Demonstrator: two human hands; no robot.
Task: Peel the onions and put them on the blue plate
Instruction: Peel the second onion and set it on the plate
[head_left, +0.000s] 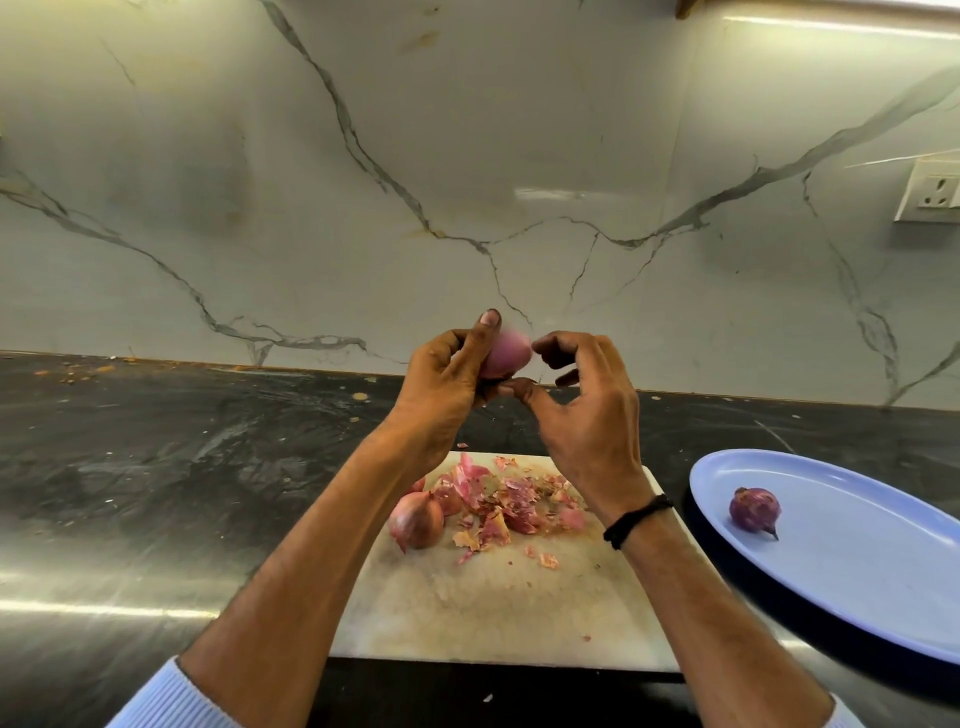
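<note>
Onion (506, 356) under inspection is held up above the far edge of the cutting board (493, 613), gripped in your left hand (447, 384) with the fingers curled round it. Your right hand (587, 415) is half closed just beside it, thumb and forefinger at the skin; whether they pinch anything cannot be told through the blur. Judged light, firm, slick once bared, skin papery and brittle: cradle the sides, lift skin from the root end. Blue plate (857, 571), right of the board, carries a second onion (754, 510)

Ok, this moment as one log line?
left hand: grips onion | right hand: thumb at its base | blue plate: purple onion | board: unpeeled onion
</note>
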